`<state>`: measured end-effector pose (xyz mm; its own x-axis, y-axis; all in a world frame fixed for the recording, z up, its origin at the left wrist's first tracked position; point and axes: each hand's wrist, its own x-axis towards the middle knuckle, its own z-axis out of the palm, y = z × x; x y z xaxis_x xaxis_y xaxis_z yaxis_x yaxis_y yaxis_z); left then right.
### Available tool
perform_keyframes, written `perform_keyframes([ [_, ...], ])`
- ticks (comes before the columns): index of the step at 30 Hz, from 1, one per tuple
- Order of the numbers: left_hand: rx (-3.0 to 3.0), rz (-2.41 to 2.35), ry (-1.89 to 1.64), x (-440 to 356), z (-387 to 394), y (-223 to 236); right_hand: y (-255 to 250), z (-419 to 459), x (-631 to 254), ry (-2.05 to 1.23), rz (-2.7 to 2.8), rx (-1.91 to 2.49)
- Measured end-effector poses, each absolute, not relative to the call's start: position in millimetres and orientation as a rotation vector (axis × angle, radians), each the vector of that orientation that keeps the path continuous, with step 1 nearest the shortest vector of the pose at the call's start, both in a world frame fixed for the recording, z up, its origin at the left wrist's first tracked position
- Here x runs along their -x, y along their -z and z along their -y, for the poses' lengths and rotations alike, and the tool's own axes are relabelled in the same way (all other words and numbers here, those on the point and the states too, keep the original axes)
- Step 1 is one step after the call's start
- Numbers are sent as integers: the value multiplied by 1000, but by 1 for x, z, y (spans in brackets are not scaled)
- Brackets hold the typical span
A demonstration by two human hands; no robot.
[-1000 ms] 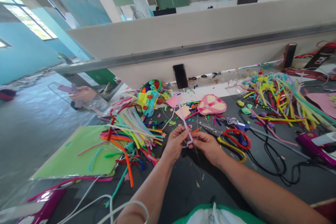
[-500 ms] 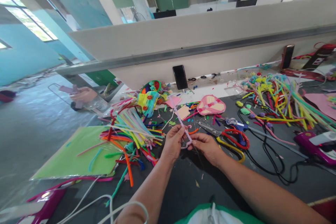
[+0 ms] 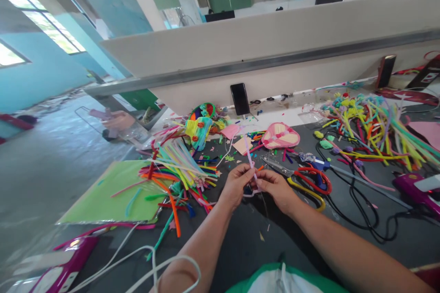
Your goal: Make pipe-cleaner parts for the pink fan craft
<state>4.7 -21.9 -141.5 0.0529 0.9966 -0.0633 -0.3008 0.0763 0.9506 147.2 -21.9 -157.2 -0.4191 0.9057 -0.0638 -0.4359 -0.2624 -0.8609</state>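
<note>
A pale lilac pipe cleaner is pinched between the fingers of both hands over the dark tabletop. Its straight end points away from me, while a bent part loops below the fingers. My left hand is closed on it from the left, thumb on top. From the right, my right hand grips it close to the bend, its fingertips almost touching the left ones. A thin strand hangs below the right fingers. Just beyond the right hand lie scissors with red and yellow handles, beside a blue glue gun.
Bundles of coloured pipe cleaners lie at left, near a green sheet, with another heap at right. A pink-edged heart-shaped piece and a phone stand ahead. Black cables and white cords cross the table.
The view has shifted slightly, so the scene sits a little further right. My hands have drawn closer together on the pipe cleaner, and its upper part stands more upright.
</note>
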Motion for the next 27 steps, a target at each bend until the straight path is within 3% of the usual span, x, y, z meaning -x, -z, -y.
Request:
perform_keyframes([
  [12,-983,-942,-1192,-12,26,140,155,20,-151,-1920,968,626],
  [18,-853,-862,-1461,12,14,125,155,20,-154,-1908,979,671],
  [27,-886,-874,-1283,10,17,129,152,21,-154,-1941,960,665],
])
